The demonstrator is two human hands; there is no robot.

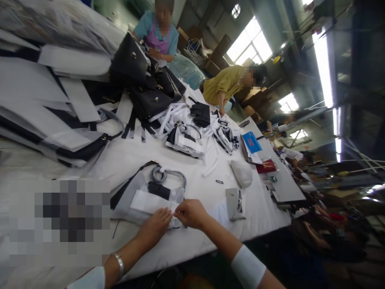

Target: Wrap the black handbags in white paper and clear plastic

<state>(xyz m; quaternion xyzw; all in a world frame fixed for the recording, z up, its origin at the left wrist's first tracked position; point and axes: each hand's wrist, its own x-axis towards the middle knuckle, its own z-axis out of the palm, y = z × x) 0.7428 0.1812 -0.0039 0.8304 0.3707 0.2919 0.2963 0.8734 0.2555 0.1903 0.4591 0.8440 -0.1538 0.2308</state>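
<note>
A handbag in pale wrapping (124, 202) lies on the table in front of me, with a white strip (144, 202) across it and a black patch showing above the strip. Its handle (180, 176) is wrapped in grey and loops up at the far side. My left hand (158, 224) rests on the near edge of the wrapped bag, fingers stretched out. Beside it, my right hand (192, 212) pinches at the bag's near right corner; what sits between the fingertips is too small to make out.
Black handbags (129, 60) are piled at the far left, near wrapped flat pieces (27, 80). Another wrapped bag (186, 144) lies further up the table (207, 192). Small thread snips (219, 182), a white bundle (242, 173) and a grey-white tag stack (233, 204) lie to the right. Co-workers stand beyond.
</note>
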